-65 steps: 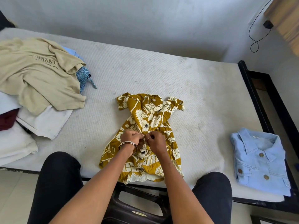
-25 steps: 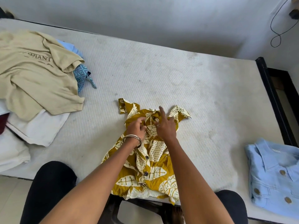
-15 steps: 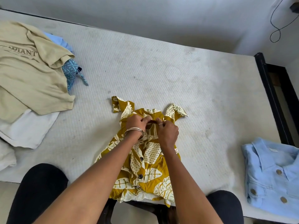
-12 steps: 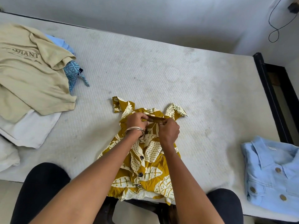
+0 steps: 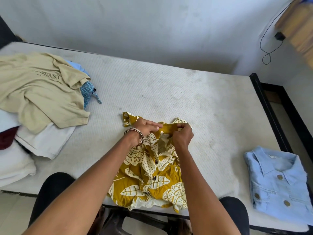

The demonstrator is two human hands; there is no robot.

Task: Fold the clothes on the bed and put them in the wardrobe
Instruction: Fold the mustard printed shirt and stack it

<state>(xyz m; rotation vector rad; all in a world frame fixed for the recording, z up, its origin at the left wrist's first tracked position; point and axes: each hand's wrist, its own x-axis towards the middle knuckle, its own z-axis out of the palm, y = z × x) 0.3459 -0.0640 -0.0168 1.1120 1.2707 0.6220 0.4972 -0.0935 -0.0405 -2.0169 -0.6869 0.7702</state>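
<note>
A mustard-yellow shirt with a cream leaf print [image 5: 149, 177] lies front-up on the white mattress [image 5: 169, 92], its hem hanging over the near edge. Both hands are at its collar. My left hand [image 5: 146, 128], a bangle on the wrist, pinches the left side of the collar band. My right hand [image 5: 182, 134] pinches the right side, and the band is stretched flat between them. Dark buttons run down the shirt's front.
A heap of unfolded clothes lies at the left, topped by a beige T-shirt [image 5: 39, 89]. A folded light-blue shirt [image 5: 277, 185] sits at the right near the black bed frame [image 5: 264, 106]. My knees in dark trousers are at the bed's near edge. A cable hangs on the wall.
My hands went up from the shirt's middle buttons to the collar, took hold of it, and have now drawn apart, stretching the band out. The camera tilted up a little.
</note>
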